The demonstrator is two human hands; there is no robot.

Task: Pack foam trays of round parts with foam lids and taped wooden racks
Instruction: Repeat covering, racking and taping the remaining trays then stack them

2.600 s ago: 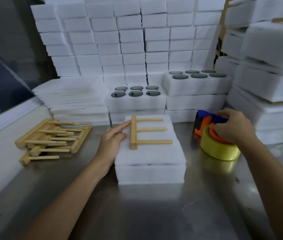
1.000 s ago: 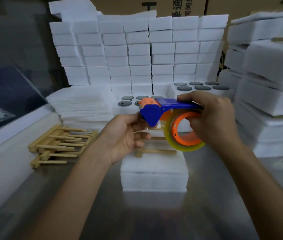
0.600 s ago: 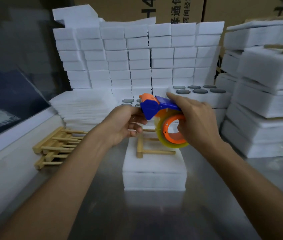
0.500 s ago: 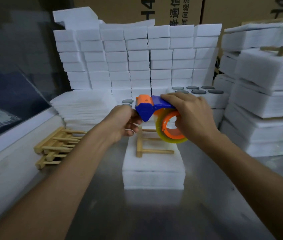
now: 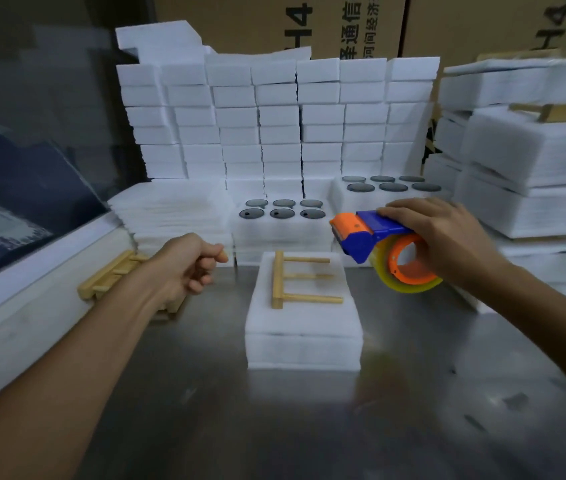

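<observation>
Two hands work above a steel bench (image 5: 309,427). At far left, a pile of spare wooden racks (image 5: 108,277) lies on the bench, partly hidden behind the left forearm. The left hand (image 5: 188,268) hangs in the air above them, fingers curled with thumb and forefinger pinched together; a strand of tape between them cannot be made out, so its hold cannot be told.

At centre, the closed foam tray (image 5: 304,341) rests on the bench with its foam lid (image 5: 309,306) seated flush. One wooden rack (image 5: 295,278) lies flat on the lid, its crossbar to the left and three dowels pointing right. No tape is visible across it yet.

Foam is judged light and soft; it dents under firm pressure, so hold it by broad flat sides. The rack is stiff but loose and will likely slide unless pressed at the crossbar.

At right, the right hand (image 5: 448,244) grips the tape dispenser (image 5: 382,251) by its blue handle, raised beside the tray. Behind, open trays with round parts (image 5: 281,213) stand among stacked foam blocks (image 5: 274,119).
</observation>
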